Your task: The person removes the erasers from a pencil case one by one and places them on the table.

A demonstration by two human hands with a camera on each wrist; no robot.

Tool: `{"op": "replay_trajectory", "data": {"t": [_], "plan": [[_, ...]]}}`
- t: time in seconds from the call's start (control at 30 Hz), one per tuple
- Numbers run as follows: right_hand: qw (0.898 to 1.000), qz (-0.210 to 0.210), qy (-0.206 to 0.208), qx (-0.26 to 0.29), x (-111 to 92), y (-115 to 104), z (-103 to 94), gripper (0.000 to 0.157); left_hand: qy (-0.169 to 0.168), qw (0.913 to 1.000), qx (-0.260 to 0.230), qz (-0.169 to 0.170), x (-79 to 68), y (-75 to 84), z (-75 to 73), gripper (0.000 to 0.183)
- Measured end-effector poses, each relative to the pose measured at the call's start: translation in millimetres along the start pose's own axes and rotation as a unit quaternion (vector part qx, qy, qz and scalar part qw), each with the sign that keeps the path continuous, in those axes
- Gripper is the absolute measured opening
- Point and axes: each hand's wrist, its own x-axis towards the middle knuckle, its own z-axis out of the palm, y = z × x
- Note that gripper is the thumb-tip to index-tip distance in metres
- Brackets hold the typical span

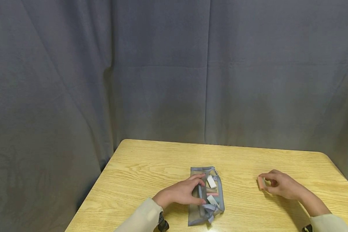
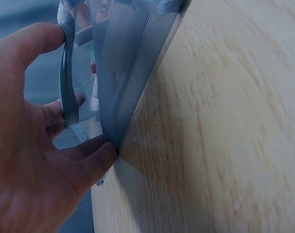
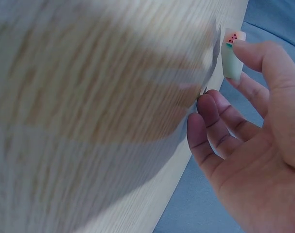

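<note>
A gray-blue curtain (image 1: 162,80) hangs behind a wood-grain table (image 1: 150,161) as a person in cream sleeves (image 1: 142,216) works with both hands. A zippered mesh pouch (image 1: 195,214) lies at the near side of the tabletop, partly covered by the left hand (image 1: 181,192), whose thumb and fingers hold its zippered edge. Hand and mesh hide some of the contents, so a full count cannot be made.

Counted in view: 2 hands, 2 dark wristbands (image 1: 163,223), 1 pouch and, showing inside it, 2 white blocks (image 1: 211,181), 1 near each end, with pink and brown items between them.

Well apart from the pouch, at right, the right hand (image 1: 284,185) pinches 1 small watermelon-print block (image 1: 261,183) between thumb and finger. The block is 2-tone, orange-pink at 1 end and pale green at the other, its printed red-pink slice dotted with dark seeds above a green rind. Whether it touches the tabletop cannot be told.
</note>
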Motion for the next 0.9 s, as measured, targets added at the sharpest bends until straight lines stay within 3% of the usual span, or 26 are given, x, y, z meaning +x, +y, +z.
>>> {"op": "replay_trajectory", "data": {"t": [0.9], "plan": [[0.999, -0.013, -0.020, 0.043, 1.4, 6.8, 2.0, 0.052, 0.000, 1.0000, 0.001, 0.001, -1.0, 1.6, 0.5, 0.049]]}}
